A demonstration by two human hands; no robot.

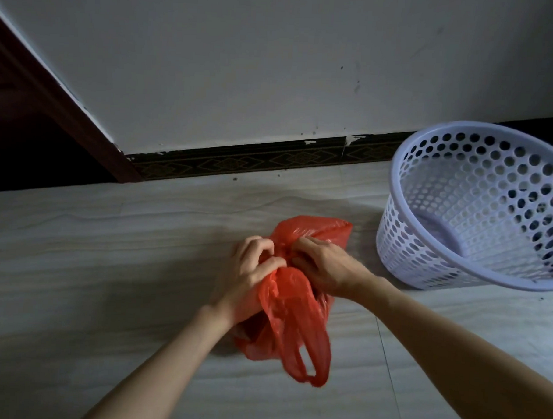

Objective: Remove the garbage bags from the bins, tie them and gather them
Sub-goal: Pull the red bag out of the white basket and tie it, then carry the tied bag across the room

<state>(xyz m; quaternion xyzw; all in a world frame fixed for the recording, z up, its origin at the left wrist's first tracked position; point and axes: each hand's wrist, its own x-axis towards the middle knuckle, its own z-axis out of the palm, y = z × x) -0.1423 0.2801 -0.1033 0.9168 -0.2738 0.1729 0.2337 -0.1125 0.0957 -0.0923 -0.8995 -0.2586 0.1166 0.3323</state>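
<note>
No readable text, labels, brands or numbers anywhere. The translucent red plastic bag [296,308] has no print. The pale lavender perforated plastic basket [478,205] has no marking. The dark skirting strip [255,161] along the wall carries only a repeating diamond pattern, no letters.
</note>
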